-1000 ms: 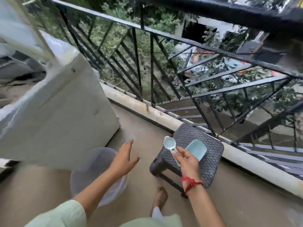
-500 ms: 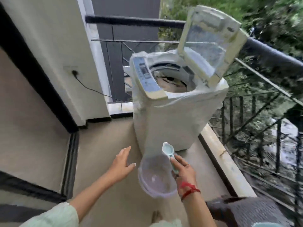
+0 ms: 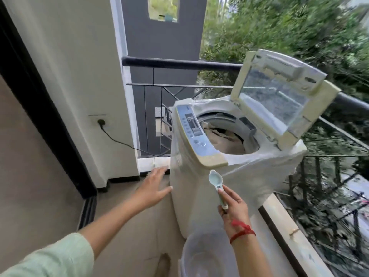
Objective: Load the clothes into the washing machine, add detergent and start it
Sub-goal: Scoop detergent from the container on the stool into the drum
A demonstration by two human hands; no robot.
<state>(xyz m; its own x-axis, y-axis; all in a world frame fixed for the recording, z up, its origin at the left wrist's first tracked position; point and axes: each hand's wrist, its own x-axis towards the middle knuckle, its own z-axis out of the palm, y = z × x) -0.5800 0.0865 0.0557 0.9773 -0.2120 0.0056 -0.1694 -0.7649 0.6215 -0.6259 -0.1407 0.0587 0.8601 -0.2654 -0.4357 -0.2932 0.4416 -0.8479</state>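
A white top-loading washing machine (image 3: 235, 176) stands on the balcony with its lid (image 3: 277, 104) raised. Brownish clothes (image 3: 223, 138) lie in the drum. The blue control panel (image 3: 193, 132) runs along the machine's left edge. My right hand (image 3: 231, 204) pinches the handle of a pale blue scoop (image 3: 216, 182), held upright in front of the machine below the panel. I cannot tell what the scoop's bowl holds. My left hand (image 3: 153, 186) hovers with spread fingers by the machine's lower left corner, holding nothing.
A clear plastic basket (image 3: 207, 256) sits on the floor at my feet, below my right wrist. A black power cord (image 3: 119, 140) runs from a wall socket to the machine. A black railing (image 3: 179, 63) and low ledge (image 3: 295, 232) bound the balcony.
My view has swung left from the stool and railing to the washing machine and come closer to it. The scoop stays in my right hand, now raised nearer the panel. My left hand stays spread.
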